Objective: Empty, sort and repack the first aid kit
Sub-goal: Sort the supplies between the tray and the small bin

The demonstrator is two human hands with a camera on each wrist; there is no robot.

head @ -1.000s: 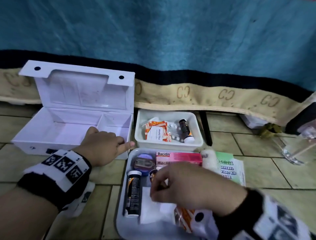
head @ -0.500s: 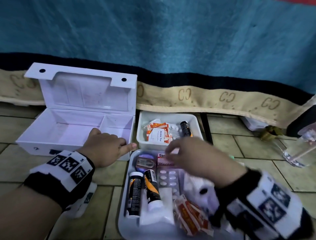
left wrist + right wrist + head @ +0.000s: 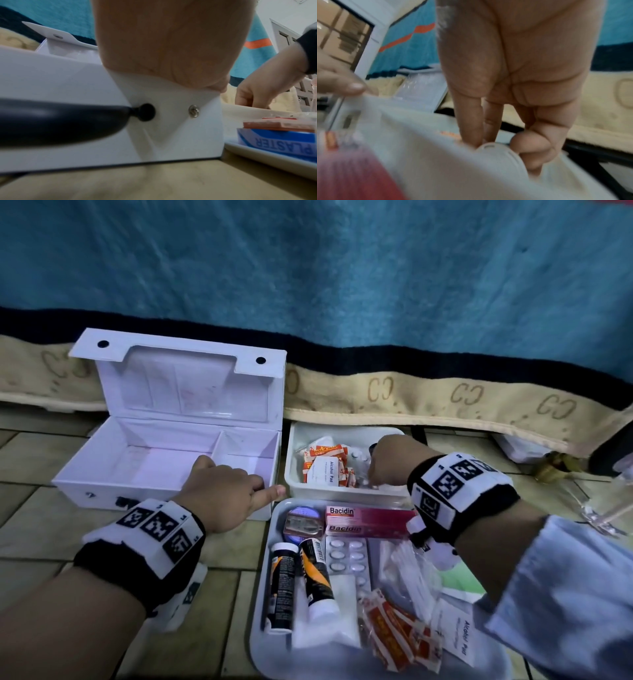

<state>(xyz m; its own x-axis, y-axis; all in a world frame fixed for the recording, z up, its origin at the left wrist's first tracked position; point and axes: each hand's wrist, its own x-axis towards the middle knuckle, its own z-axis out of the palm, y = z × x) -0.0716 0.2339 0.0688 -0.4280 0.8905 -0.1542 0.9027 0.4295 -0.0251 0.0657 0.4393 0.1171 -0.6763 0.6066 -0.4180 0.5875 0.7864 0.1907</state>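
Observation:
The white first aid box [image 3: 154,460] stands open and empty at the left, lid up. My left hand [image 3: 226,494] holds its front wall, fingers curled over the rim and thumb lying along the front; the left wrist view shows the palm [image 3: 163,47] on that wall [image 3: 68,121]. My right hand [image 3: 371,477] reaches down into the small white tub [image 3: 342,494] behind the tray. In the right wrist view its fingers and thumb [image 3: 501,146] pinch a small white piece with a rounded, slotted edge [image 3: 498,148]; what it is I cannot tell.
The tub holds alcohol pads [image 3: 325,470] and plasters. The near white tray [image 3: 270,628] carries a Bacidin box [image 3: 363,520], two tubes [image 3: 282,583], a blister pack [image 3: 347,556], swabs and plasters [image 3: 397,631]. A blue blanket [image 3: 342,285] hangs behind. A glass [image 3: 609,498] stands at the right.
My right hand left the near tray and moved back over the Bacidin box into the small tub. My left hand stayed on the box's front wall.

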